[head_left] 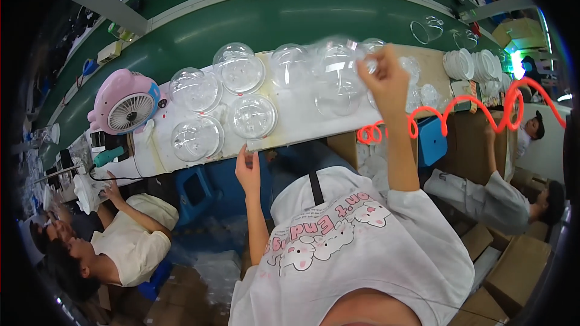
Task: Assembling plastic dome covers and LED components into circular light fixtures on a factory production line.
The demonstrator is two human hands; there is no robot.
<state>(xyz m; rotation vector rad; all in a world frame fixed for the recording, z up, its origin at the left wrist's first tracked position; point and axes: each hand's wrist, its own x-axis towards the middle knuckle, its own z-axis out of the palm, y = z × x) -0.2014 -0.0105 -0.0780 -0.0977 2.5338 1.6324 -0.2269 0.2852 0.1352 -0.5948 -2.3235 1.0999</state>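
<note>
My left hand (248, 169) is at the near edge of the white table, just below a clear round dome (252, 117). Its fingers point up, slightly apart, and nothing shows in them. Raised over the table, my right hand (385, 74) has thumb and fingers drawn together. What it pinches, if anything, is too small and blurred to make out. A motion-smeared clear dome (336, 63) is beside its fingertips; I cannot tell whether they touch. More clear domes, such as one (194, 90) at the left and another (290, 65) in the middle, stand on the table.
A pink and blue fan (128, 104) stands at the table's left end. White round parts (459, 64) are stacked at the right. A red coiled hose (447, 113) stretches past my right forearm. Behind runs a green bench (205, 18). Co-workers sit left (130, 235) and right (492, 199).
</note>
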